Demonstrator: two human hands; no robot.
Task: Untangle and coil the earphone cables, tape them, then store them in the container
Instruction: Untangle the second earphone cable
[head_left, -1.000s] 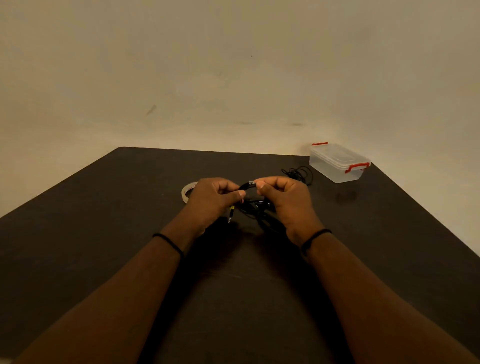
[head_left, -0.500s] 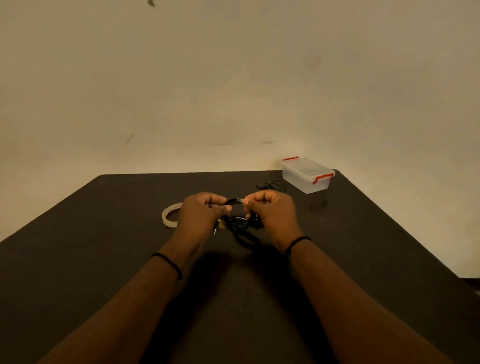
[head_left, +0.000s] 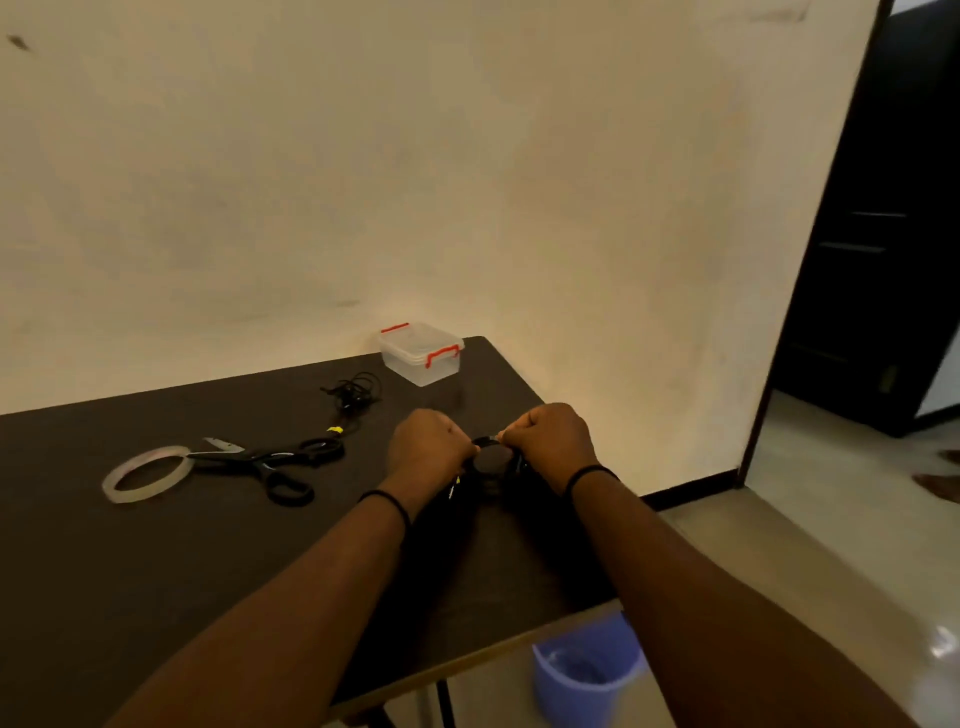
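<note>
My left hand (head_left: 428, 446) and my right hand (head_left: 551, 441) are both shut on a coiled black earphone cable (head_left: 491, 462), held between them just above the dark table (head_left: 156, 571). Its loops hang below my fingers and are partly hidden. A second tangled black earphone cable (head_left: 356, 392) lies on the table farther back. The clear container (head_left: 421, 353) with red clips stands closed at the far right corner. A roll of clear tape (head_left: 145, 474) lies to the left.
Black-handled scissors (head_left: 275, 462) lie between the tape roll and my hands. The table's right edge runs close beside my right arm. A blue bucket (head_left: 587, 673) stands on the floor below it. A dark doorway (head_left: 878, 234) opens at the right.
My head has turned right, so the table has shifted left and the scissors, bucket and doorway have come into view. Both hands still hold the coil together.
</note>
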